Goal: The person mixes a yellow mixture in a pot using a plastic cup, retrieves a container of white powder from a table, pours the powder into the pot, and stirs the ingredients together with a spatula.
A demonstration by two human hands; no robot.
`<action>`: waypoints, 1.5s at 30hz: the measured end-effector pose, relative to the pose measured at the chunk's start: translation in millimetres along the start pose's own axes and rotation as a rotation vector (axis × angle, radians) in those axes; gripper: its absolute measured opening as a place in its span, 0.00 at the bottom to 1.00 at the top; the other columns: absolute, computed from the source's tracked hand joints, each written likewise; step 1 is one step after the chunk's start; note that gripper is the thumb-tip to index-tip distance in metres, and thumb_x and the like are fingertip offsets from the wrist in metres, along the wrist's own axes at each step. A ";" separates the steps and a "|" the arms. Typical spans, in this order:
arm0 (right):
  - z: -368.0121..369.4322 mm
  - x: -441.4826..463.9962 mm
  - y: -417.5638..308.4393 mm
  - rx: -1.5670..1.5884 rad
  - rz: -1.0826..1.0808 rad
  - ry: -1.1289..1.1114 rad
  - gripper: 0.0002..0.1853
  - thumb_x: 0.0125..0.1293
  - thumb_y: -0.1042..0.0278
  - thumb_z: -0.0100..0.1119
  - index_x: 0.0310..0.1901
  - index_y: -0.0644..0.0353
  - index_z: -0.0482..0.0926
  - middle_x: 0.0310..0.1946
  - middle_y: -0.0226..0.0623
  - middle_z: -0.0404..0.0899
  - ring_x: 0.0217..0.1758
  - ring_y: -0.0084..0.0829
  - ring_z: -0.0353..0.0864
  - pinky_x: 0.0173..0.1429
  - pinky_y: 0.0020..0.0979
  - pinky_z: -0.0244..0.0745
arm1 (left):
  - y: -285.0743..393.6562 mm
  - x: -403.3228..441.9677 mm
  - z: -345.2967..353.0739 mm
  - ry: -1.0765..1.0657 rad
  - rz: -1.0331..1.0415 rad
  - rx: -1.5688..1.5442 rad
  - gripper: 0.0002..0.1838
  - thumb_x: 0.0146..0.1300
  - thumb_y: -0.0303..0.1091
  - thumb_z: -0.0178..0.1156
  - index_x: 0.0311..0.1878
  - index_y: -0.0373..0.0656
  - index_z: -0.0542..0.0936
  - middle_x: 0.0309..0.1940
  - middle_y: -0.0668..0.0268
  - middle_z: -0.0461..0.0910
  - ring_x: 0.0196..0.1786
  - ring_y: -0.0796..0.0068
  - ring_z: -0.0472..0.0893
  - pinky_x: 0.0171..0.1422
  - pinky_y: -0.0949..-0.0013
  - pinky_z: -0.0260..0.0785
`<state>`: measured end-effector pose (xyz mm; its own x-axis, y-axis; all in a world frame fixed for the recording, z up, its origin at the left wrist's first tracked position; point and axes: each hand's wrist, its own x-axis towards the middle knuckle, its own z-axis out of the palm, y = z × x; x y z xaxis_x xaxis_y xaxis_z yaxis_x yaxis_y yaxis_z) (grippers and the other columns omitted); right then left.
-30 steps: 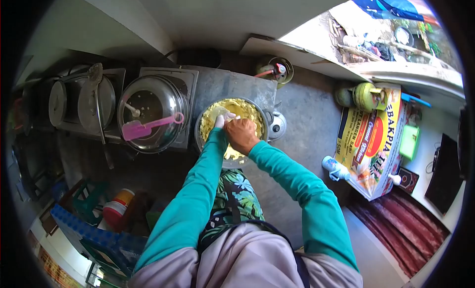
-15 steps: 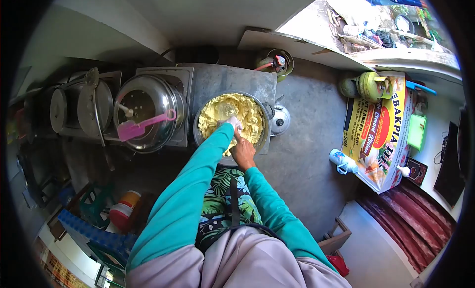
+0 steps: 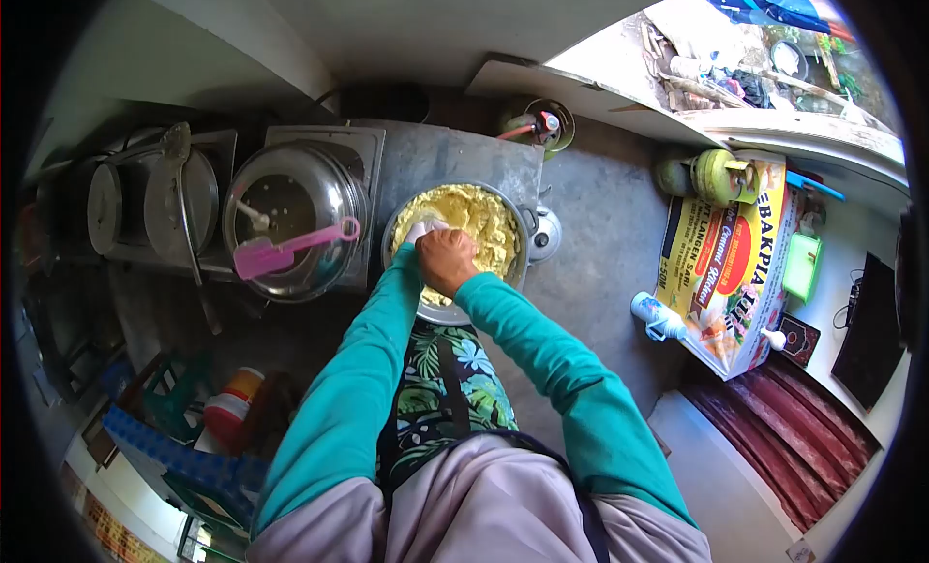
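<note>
A large round metal pot (image 3: 521,273) holds a crumbly yellow mash, pressed smoother near its middle. My left hand (image 3: 424,230), pale as if in a thin glove, reaches into the left part of the mash; its fingers are mostly hidden, and what they hold, if anything, cannot be made out. Across my left wrist lies my bare right hand (image 3: 448,259), its fingers curled round it, above the mash.
Left of the pot, a big lidded steel pan (image 3: 295,191) sits on a stove with a pink spatula (image 3: 266,258) on top. A kettle (image 3: 544,236) stands right of the pot. Farther right are a printed box (image 3: 721,263), a thermos (image 3: 658,316) and a green gas cylinder (image 3: 721,179).
Both hands have shifted left over the mash. Half a second ago my right hand pointed up below the left; now it is curled over my left wrist, and its forearm lies more slanted.
</note>
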<state>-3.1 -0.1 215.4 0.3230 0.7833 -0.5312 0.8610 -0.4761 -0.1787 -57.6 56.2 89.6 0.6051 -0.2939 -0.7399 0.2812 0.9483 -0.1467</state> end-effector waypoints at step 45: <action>-16.4 -118.5 19.8 0.058 0.040 -0.073 0.17 0.53 0.72 0.46 0.46 0.55 0.71 0.21 0.46 0.75 0.25 0.44 0.77 0.25 0.42 0.68 | -118.0 11.5 11.1 0.119 -0.021 -0.093 0.13 0.49 0.42 0.48 0.26 0.43 0.74 0.22 0.63 0.75 0.25 0.68 0.72 0.34 0.69 0.66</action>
<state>-17.9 -95.8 288.4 0.3251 0.7335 -0.5969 0.8234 -0.5300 -0.2028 -75.6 -60.3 105.6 0.5056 -0.3031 -0.8078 0.2194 0.9507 -0.2194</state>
